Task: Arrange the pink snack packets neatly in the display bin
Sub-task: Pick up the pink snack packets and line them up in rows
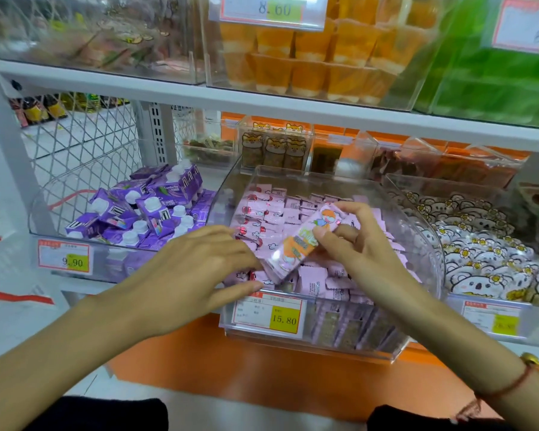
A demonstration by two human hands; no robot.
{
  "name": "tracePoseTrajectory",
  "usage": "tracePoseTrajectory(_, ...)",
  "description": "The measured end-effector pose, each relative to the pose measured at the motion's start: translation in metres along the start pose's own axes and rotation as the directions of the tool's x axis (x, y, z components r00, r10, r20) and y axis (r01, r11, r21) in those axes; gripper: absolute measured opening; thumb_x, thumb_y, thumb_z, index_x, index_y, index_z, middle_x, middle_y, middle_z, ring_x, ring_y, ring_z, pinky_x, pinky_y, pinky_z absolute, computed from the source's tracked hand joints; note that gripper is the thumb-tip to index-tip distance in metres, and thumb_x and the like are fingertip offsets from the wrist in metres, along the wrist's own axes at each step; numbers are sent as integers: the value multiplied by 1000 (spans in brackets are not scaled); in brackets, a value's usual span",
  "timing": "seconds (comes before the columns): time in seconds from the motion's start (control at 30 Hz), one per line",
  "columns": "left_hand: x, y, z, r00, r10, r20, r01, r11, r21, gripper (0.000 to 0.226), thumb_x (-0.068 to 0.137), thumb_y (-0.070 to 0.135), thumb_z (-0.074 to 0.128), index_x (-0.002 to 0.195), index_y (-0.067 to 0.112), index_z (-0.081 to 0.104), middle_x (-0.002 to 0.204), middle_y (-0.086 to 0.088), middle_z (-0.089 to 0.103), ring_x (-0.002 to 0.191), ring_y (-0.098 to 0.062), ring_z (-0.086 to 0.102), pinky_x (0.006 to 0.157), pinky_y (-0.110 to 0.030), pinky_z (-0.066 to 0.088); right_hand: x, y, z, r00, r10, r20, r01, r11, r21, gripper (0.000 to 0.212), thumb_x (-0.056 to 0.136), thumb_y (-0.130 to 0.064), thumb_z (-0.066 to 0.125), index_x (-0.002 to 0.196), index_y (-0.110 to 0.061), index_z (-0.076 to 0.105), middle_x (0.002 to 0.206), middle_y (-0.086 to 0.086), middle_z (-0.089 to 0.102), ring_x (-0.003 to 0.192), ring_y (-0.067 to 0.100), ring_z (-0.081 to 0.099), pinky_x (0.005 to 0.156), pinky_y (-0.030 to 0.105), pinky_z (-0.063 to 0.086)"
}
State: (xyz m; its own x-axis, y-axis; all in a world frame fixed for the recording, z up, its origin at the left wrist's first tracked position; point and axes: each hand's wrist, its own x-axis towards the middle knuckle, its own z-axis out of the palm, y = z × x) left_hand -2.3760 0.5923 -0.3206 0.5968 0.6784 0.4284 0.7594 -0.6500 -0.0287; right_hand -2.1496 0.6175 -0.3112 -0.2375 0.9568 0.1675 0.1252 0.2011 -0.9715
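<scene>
1. our right hand (pixel 352 244) pinches one pink snack packet (pixel 302 241) between thumb and fingers, holding it tilted above the heap, its lower end touching the packets near the front of the bin.
2. our left hand (pixel 199 269) lies flat with straight fingers, holding nothing, fingertips pressing on the packets at the front left of the display bin (pixel 417 219).
3. the rest of the pink packets (pixel 280 209) fill that clear bin; those along the left stand in rough rows, those toward the front right lie jumbled.
4. to do this step well, we judge it best to turn the held packet to match the tidy rows, face the same way, and slide it in beside them while the left hand steadies the neighbours so they do not topple.
5. a price tag (pixel 268 312) sits on the bin's front; purple cartons (pixel 143 213) fill the bin to the left, white bear-print packets (pixel 486 256) the one to the right.
</scene>
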Motion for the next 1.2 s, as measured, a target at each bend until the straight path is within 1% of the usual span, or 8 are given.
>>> tracePoseTrajectory(0.13,0,2,0,998,-66,22,66,998,4,36,89,52,40,97,28,66,82,14,63,85,-13,60,83,-21,36,1,-6,-20,998,-12,69,29,967,-252,28,93,-19,54,116,-26,39,81,31,46,68,29,50,59,32,46)
tracePoseTrajectory(0.23,1,5,1,997,-76,13,76,997,21,33,89,50,42,95,27,64,79,13,61,83,-15,59,83,-22,35,-5,-11,-18,977,-186,105,213,877,-431,27,92,-24,56,109,-35,38,71,1,44,62,11,47,56,16,42)
tracePoseTrajectory(0.4,3,6,0,998,-64,0,64,997,31,36,90,52,41,93,26,66,78,13,62,80,-15,59,80,-20,32,-15,-13,3,911,-370,183,394,644,-656,31,89,-39,51,117,-38,35,87,-8,60,82,14,60,72,42,50)
tracePoseTrajectory(0.6,3,10,1,993,-106,-57,105,994,-31,25,87,46,58,102,27,64,96,14,64,93,-10,57,73,-21,39,-9,9,-5,910,-214,355,414,514,-752,26,89,-41,57,114,-37,58,118,-18,45,100,-1,43,74,18,41)
tracePoseTrajectory(0.8,2,14,5,996,-70,-60,66,995,-71,16,89,34,57,101,28,65,95,17,62,90,-7,57,60,-34,52,-6,14,-10,898,-135,418,411,595,-691,27,93,-29,55,118,-34,63,108,-11,50,104,9,40,82,23,36)
tracePoseTrajectory(0.93,0,15,9,1000,-22,2,22,998,-65,28,95,30,48,120,32,60,105,19,60,97,-4,52,68,-18,43,-7,14,-14,906,-125,404,374,681,-629,27,93,-21,56,116,-32,65,108,-13,55,104,6,47,85,23,40)
tracePoseTrajectory(1.07,-1,16,10,999,-25,44,29,996,-85,33,94,30,44,121,36,62,108,19,60,97,-5,54,69,-21,45,-6,10,-23,963,-235,134,271,840,-470,25,88,-10,62,100,-31,67,100,-8,66,87,5,63,77,23,53)
tracePoseTrajectory(1.2,4,19,11,996,-53,68,60,993,-100,34,90,41,36,110,39,63,106,21,55,96,-4,50,74,-23,44,-3,12,-27,962,-274,11,236,804,-547,18,86,-14,65,93,-30,68,92,-9,66,80,9,62,72,30,53)
